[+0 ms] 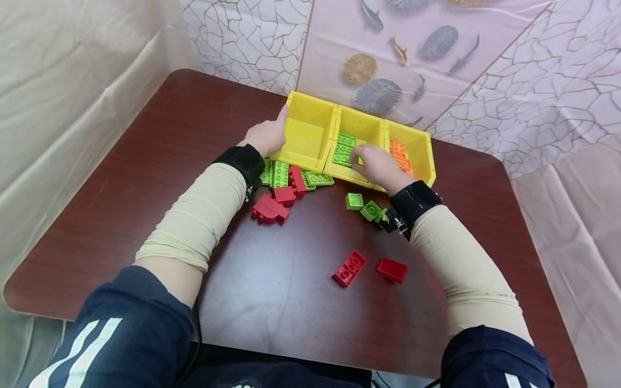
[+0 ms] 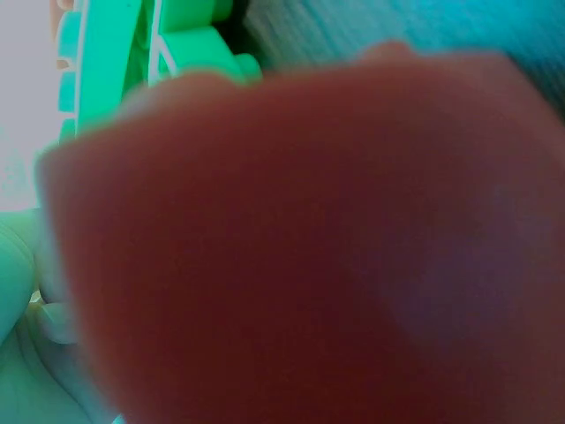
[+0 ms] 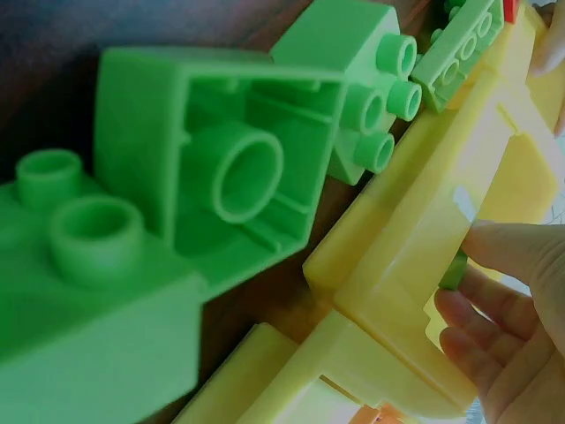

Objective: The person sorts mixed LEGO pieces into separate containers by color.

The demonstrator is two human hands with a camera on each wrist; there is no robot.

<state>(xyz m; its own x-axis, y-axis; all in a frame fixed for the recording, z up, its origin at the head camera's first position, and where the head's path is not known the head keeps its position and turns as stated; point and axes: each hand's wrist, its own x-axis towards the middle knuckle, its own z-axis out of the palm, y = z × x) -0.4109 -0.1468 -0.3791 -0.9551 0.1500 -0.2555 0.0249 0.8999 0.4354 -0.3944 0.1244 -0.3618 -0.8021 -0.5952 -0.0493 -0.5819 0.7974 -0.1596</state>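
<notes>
My left hand (image 1: 266,137) holds the left wall of the yellow three-part bin (image 1: 331,141), one finger lying along its rim. Some of its fingers are hidden in the head view. Over the middle compartment, my right hand (image 1: 380,168) pinches a small green brick (image 3: 453,271), mostly covered by thumb and fingers. Flat green bricks (image 1: 345,146) lie side by side in that compartment. Orange bricks (image 1: 399,156) sit in the right compartment, and the left one shows its bare floor. A blurred red brick (image 2: 309,256) fills most of the left wrist view.
Red bricks (image 1: 270,209) and green bricks (image 1: 280,173) crowd the bin's front left. Loose green bricks (image 1: 354,201) lie below my right wrist. Nearer me are two more red bricks, one studless side up (image 1: 349,268) and one beside it (image 1: 392,270), on the brown table (image 1: 271,302).
</notes>
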